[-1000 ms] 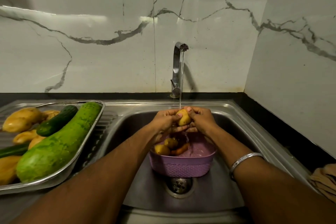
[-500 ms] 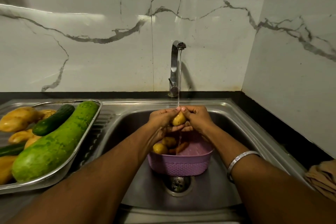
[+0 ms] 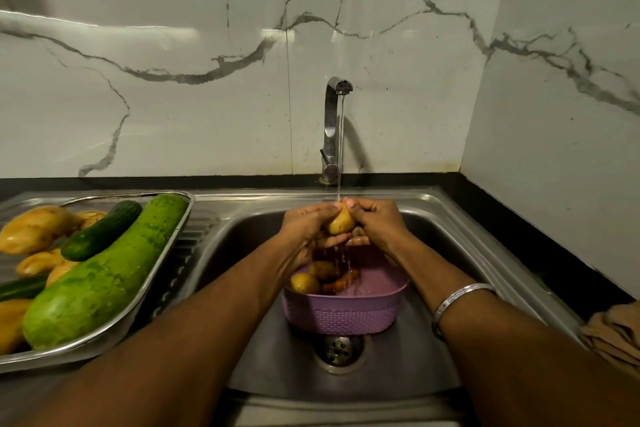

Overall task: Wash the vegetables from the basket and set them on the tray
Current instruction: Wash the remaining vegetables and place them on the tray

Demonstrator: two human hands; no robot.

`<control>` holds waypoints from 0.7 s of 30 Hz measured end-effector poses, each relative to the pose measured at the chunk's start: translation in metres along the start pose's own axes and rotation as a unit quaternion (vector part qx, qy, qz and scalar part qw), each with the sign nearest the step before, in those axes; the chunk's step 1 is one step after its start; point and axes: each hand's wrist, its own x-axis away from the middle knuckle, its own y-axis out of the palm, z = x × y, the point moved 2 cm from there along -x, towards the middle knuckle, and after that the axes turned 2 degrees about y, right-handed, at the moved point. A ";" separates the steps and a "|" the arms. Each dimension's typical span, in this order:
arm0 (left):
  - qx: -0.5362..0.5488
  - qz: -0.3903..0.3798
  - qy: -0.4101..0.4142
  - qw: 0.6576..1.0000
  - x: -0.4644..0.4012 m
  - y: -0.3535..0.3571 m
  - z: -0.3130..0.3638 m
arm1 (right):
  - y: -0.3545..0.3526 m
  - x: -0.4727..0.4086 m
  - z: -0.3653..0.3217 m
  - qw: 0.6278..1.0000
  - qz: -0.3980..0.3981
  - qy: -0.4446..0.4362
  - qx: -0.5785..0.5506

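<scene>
Both hands hold one small yellow potato (image 3: 341, 222) under the running tap (image 3: 334, 128), above the sink. My left hand (image 3: 304, 227) grips it from the left and my right hand (image 3: 375, 224) from the right, fingers curled round it. Water drips down into the purple basket (image 3: 346, 315) standing in the sink bowl over the drain. In the basket lie two more potatoes (image 3: 304, 282) and an orange carrot (image 3: 341, 282). The steel tray (image 3: 145, 291) on the left drainboard carries a large green gourd (image 3: 104, 274), a cucumber (image 3: 102, 230) and several potatoes (image 3: 31, 229).
The steel sink (image 3: 446, 229) fills the middle, with its drain (image 3: 339, 350) in front of the basket. A marble wall rises behind and to the right. A brown cloth (image 3: 616, 333) lies at the right edge of the counter. A second cucumber (image 3: 20, 288) lies on the tray.
The hands stay under the tap and have turned the potato a little between them. The view has shifted slightly; nothing else has moved.
</scene>
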 end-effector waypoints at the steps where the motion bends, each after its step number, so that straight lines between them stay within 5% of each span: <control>1: -0.004 0.016 0.005 1.000 0.000 0.000 -0.002 | 0.001 -0.001 0.002 1.000 -0.001 0.000 0.007; 6: 0.000 0.046 0.011 0.999 -0.001 0.001 -0.006 | 0.004 0.000 0.001 1.000 -0.004 0.000 0.026; 17: 0.018 -0.119 -0.056 0.991 -0.004 -0.013 0.000 | -0.004 0.004 0.000 0.999 -0.003 0.024 -0.037; 21: 0.009 -0.043 -0.058 0.997 -0.006 -0.011 -0.002 | 0.000 0.002 -0.002 1.000 -0.010 0.021 -0.013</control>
